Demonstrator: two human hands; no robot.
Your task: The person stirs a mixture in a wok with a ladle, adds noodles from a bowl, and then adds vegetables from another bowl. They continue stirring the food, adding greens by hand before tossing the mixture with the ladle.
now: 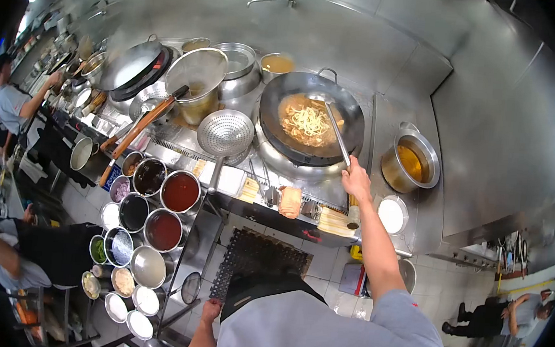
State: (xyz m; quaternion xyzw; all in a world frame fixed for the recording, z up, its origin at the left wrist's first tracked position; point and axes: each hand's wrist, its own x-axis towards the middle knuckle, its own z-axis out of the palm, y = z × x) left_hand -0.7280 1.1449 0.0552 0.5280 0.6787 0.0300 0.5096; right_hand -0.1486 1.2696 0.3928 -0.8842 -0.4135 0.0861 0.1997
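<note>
My right hand (pixel 355 179) is closed around the handle of a long metal ladle (pixel 338 131). The ladle reaches into a big dark wok (pixel 351 107) on the burner, its head at the far side of the food. Pale strips like noodles (pixel 307 122) lie in brown sauce in the wok. Low beside my body, my left hand (pixel 211 310) is curled closed; whatever it may hold is hidden. A dark rod (pixel 182 313) and a small round strainer (pixel 191 287) are near it.
Left of the wok lie a perforated skimmer (pixel 226 132) and a large mesh strainer (pixel 197 69). Sauce and ingredient pots (pixel 180 192) crowd the left. A pot of amber liquid (pixel 392 166) stands right. Folded cloths (pixel 290 202) line the front edge. Other people (pixel 520 316) are nearby.
</note>
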